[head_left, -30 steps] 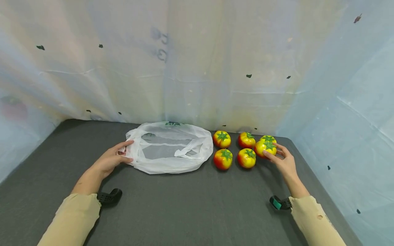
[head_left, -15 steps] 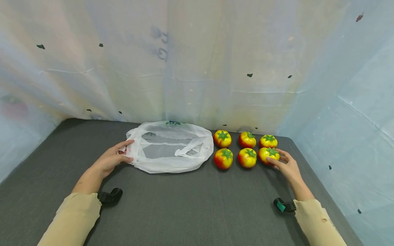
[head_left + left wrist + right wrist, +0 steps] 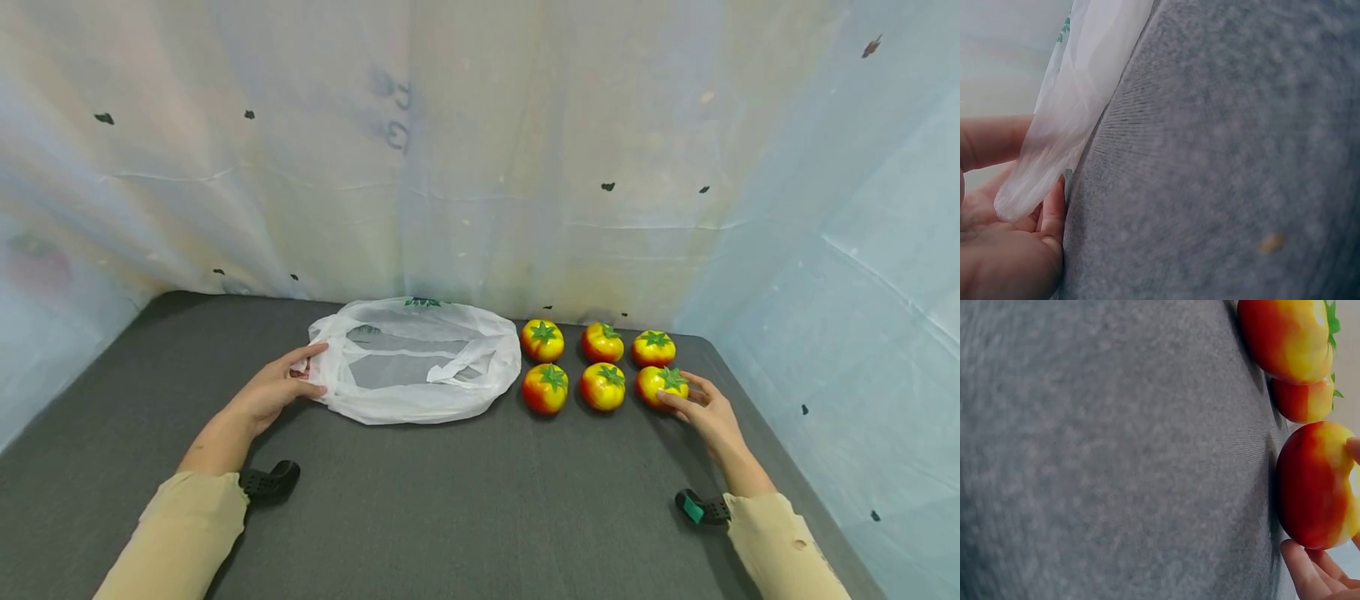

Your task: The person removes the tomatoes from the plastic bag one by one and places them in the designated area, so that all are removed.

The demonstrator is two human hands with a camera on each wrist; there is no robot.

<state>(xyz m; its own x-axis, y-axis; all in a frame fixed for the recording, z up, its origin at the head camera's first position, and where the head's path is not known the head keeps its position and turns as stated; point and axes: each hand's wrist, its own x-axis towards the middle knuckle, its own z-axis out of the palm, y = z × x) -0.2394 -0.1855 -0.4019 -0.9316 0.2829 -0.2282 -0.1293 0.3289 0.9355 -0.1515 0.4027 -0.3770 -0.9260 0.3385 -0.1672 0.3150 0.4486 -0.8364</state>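
A white plastic bag [image 3: 420, 407] lies with its mouth spread open on the table, left of centre. My left hand [image 3: 264, 395] holds its left end; in the left wrist view, bunched film [image 3: 1063, 134] passes between thumb and fingers. Far right, my right hand [image 3: 711, 410] grips a yellow-red tomato [image 3: 649, 386] with a green leafy top, thumb on the near side and fingers on the far side. In the right wrist view this tomato [image 3: 1311, 487] sits close to the table surface; whether it touches is unclear.
Several similar tomatoes stand between bag and right hand, among them a back-left one [image 3: 542, 340], a front-left one [image 3: 543, 392] and a back-right one [image 3: 652, 352]. The dark grey table [image 3: 450, 508] meets pale plastic sheeting [image 3: 480, 192] behind and at both sides.
My right hand has moved the tomato slightly right and toward me, from overlapping the back-right tomato to in front of it. The left hand and bag have stayed put.
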